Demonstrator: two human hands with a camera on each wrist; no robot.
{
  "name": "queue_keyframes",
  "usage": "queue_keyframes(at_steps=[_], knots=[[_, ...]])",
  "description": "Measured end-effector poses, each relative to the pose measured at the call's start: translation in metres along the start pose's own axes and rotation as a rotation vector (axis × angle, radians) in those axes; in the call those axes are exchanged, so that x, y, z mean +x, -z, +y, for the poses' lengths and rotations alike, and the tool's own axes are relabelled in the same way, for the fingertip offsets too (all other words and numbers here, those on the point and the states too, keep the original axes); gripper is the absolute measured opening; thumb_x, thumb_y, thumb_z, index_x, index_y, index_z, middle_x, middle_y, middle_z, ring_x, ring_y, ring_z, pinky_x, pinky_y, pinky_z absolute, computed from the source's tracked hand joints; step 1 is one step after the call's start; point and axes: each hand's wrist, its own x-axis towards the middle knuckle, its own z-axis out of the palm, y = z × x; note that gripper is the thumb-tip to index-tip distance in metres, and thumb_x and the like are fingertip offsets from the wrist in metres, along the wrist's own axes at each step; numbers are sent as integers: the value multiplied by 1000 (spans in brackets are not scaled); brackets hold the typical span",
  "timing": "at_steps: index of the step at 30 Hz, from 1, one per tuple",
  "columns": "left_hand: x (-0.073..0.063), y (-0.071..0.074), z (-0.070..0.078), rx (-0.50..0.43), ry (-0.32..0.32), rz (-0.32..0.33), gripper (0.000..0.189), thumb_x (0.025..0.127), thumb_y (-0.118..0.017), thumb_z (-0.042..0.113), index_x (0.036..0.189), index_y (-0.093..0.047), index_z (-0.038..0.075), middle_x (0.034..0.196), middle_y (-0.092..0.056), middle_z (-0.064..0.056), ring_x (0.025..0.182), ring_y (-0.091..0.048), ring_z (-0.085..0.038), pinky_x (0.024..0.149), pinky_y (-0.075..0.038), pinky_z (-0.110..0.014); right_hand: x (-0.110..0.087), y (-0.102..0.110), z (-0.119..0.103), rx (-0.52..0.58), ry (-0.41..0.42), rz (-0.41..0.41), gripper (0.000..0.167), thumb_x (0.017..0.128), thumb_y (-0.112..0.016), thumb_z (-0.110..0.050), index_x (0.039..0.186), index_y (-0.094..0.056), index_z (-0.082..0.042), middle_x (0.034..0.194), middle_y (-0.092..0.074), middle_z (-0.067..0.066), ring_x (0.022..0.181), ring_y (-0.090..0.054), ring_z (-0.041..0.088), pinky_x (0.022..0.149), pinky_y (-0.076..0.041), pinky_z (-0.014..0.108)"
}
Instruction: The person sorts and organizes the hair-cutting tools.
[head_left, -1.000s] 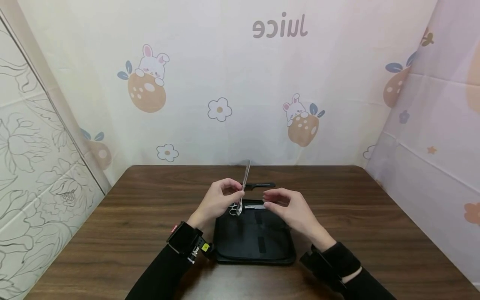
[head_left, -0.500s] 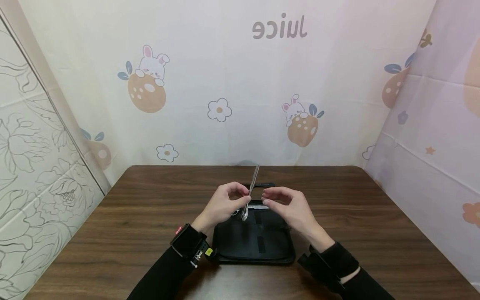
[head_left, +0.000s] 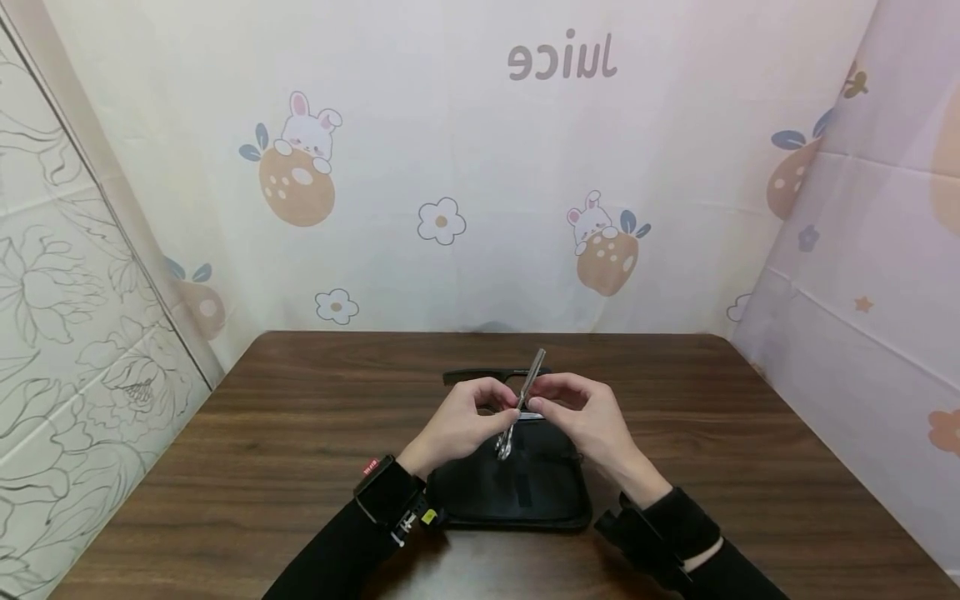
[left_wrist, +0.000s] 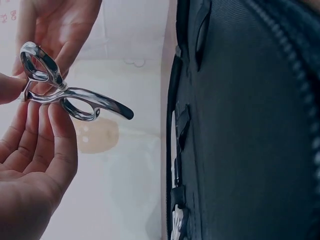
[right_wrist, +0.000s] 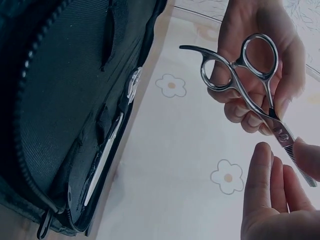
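Silvery thinning scissors (right_wrist: 276,123) with a comb-toothed blade are tilted above the black case in the head view. My left hand (head_left: 467,423) pinches them near the pivot between thumb and fingers; the finger rings (left_wrist: 40,67) and curved finger rest point away from the blades. My right hand (head_left: 585,417) is at the blade end. In the right wrist view its thumb (right_wrist: 307,156) overlaps the toothed blade, while the fingers stand apart from the thumb. Under both hands lies the black zip case (head_left: 510,487). A white-silver tool (right_wrist: 102,162) sits along its far edge.
Black combs or similar slim black tools (head_left: 468,376) lie on the brown wooden table (head_left: 300,433) behind the case. A patterned curtain (head_left: 480,142) hangs behind the table. In the right wrist view, silvery rings (right_wrist: 134,82) show at the case's edge.
My left hand has moved right and slightly nearer with the scissors, bringing their blades to my right hand's fingertips. The right hand has stayed nearly in place. More of the black tool behind shows.
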Motion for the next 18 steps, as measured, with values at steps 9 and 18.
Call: queue_keyframes(at_steps=[9, 18], knots=[[0, -8, 0, -23, -10, -27, 12, 96, -68, 8, 106, -68, 1, 96, -67, -8, 89, -62, -14, 80, -54, -28, -1, 3, -3, 8, -5, 15, 27, 92, -77, -12, 116, -70, 0, 102, -72, 13, 97, -69, 22, 88, -54, 28], [1, -12, -1, -13, -11, -13, 12, 95, -69, 8, 105, -70, 1, 95, -69, -7, 88, -63, -12, 81, -55, -27, -1, 3, -2, 86, -27, 6, 31, 91, -77, -8, 117, -67, 3, 105, -71, 16, 97, -68, 22, 87, -54, 29]])
